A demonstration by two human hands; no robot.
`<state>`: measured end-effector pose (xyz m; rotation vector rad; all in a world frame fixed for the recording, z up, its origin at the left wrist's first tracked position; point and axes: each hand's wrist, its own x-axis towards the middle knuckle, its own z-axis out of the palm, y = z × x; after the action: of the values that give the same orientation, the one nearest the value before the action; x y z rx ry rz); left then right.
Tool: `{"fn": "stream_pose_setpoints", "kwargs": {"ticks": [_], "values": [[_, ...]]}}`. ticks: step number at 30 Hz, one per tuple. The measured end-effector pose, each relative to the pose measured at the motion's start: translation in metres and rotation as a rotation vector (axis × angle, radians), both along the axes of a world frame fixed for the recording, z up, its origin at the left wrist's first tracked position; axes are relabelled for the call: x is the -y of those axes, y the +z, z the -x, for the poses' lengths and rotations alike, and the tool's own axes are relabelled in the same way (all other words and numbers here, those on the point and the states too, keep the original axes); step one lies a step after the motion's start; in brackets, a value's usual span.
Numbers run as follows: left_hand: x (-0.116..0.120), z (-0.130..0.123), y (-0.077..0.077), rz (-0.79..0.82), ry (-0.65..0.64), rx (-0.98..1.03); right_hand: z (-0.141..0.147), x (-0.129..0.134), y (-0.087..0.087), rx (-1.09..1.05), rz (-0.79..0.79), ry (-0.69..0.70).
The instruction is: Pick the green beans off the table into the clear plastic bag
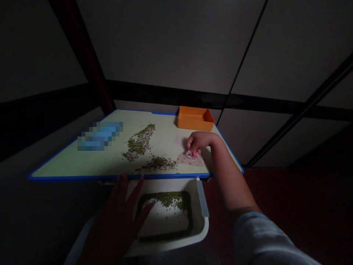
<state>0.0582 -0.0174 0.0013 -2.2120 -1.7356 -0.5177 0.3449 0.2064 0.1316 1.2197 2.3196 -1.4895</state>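
Observation:
My right hand (200,140) bends down over the right side of the pale tabletop (104,162), its fingers pinched together just at a small cluster of pink pieces (195,153). What sits between the fingertips is too small to make out. Under the pink pieces is a reddish half-round print on the surface. My left hand (121,213), dark in shadow, has its fingers spread at the near table edge, with the thumb reaching over a white plastic bin (202,232). Small green grains like mung beans (140,141) are scattered on the table, and more green grains (172,200) lie inside the bin.
An orange open box (194,123) stands at the table's back right corner. A blurred-out blue item (100,136) lies on the left. The table has a blue raised edge (82,178). Behind it rises a panelled wall (165,44); dark red floor (275,198) shows at right.

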Motion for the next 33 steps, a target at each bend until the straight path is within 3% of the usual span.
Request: {"fn": "stream_pose_setpoints", "kwargs": {"ticks": [14,21,33], "values": [[0.0017,-0.0033,0.0033,0.026,0.024,0.049,0.009,0.0015,-0.0053,-0.019,0.085,0.117],[0.0,-0.0022,0.0051,0.057,0.023,0.049,0.0012,0.0028,0.0016,-0.057,0.029,0.058],[0.0016,-0.0035,0.0062,0.057,0.026,0.053,0.0037,0.0028,-0.0008,0.006,0.042,0.079]]}}
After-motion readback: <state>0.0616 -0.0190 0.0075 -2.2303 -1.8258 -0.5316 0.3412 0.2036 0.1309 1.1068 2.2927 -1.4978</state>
